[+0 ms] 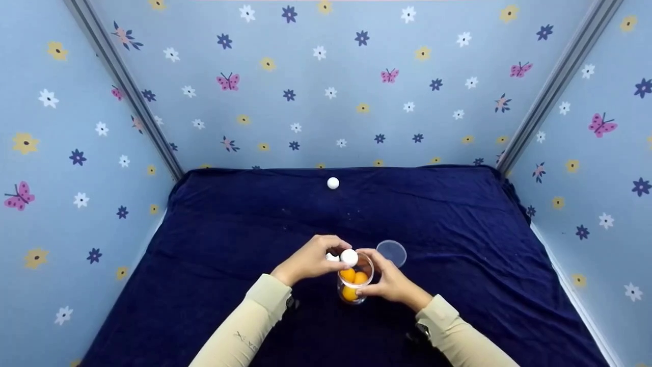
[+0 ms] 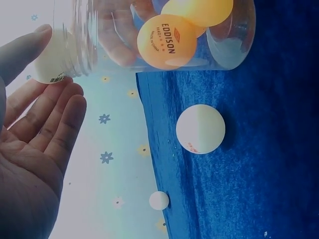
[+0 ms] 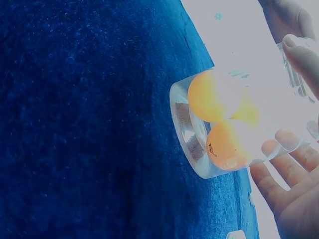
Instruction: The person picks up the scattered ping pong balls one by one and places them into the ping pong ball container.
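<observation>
"So, what's happening?"
"Left hand (image 1: 309, 259) pinches a round white plastic ball (image 1: 349, 258) at the mouth of a clear round plastic jar (image 1: 363, 265). Right hand (image 1: 393, 283) grips the jar."
"Putting it in?"
"I think so. Next needs letting go."

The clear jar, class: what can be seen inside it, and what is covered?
Three orange balls show inside the clear jar, near its bottom. In the head view, they cover part of its base, and the white ball in the left hand covers part of its rim.
</observation>
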